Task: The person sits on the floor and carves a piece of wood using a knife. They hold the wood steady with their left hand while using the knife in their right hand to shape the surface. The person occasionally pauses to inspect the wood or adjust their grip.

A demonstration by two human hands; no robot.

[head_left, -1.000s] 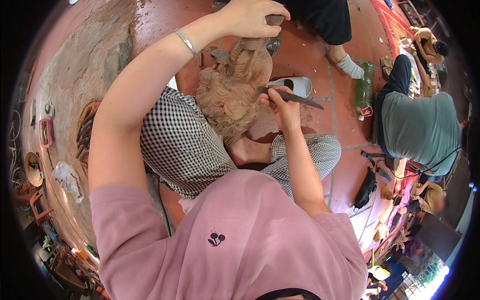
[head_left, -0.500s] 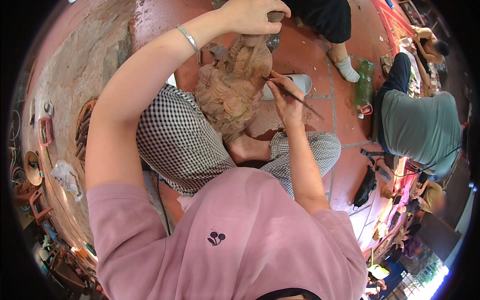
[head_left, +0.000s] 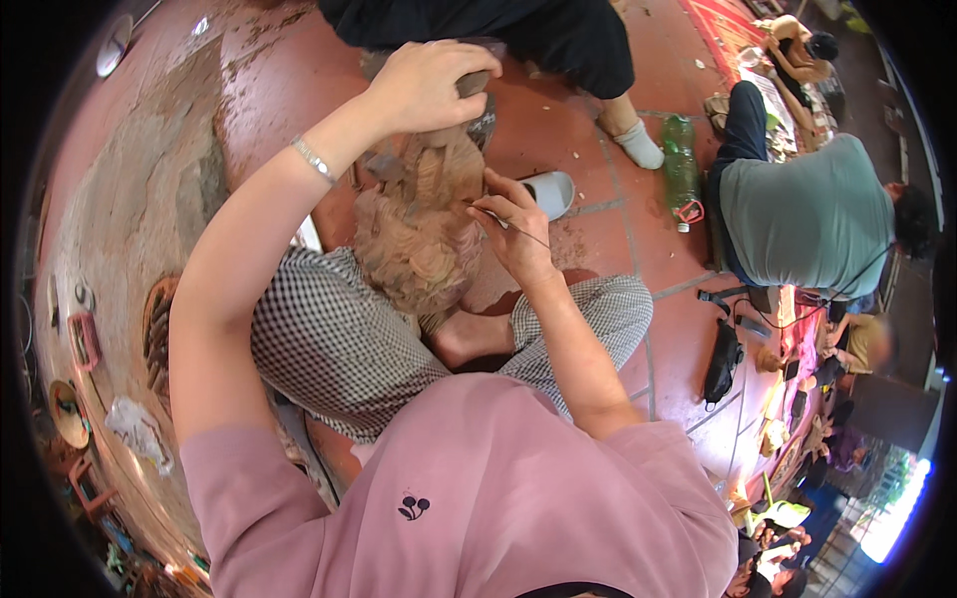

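A brown carved wooden figure [head_left: 414,239] with dense relief stands between my crossed legs, in checked trousers. My left hand [head_left: 429,85] reaches over to its far end. Its fingers curl round a brown, blocky part there; whether that part belongs to the carving I cannot tell. Along the figure's right side, my right hand [head_left: 516,224] is closed round a thin dark carving tool [head_left: 520,231]. The tool's tip points at the carved surface; whether it touches is hard to see.
A pale slipper [head_left: 551,193] lies right of the carving on the red tiles. Beyond sits a person in black trousers [head_left: 588,50]. A green bottle [head_left: 680,164], a black bag [head_left: 723,361] and a person in a grey-green shirt [head_left: 807,214] are at right. A stone slab [head_left: 130,219] lies left.
The whole view has shifted, so the carving and both hands sit lower and further left in the picture. My right hand has turned a little with the tool. The left keeps its hold.
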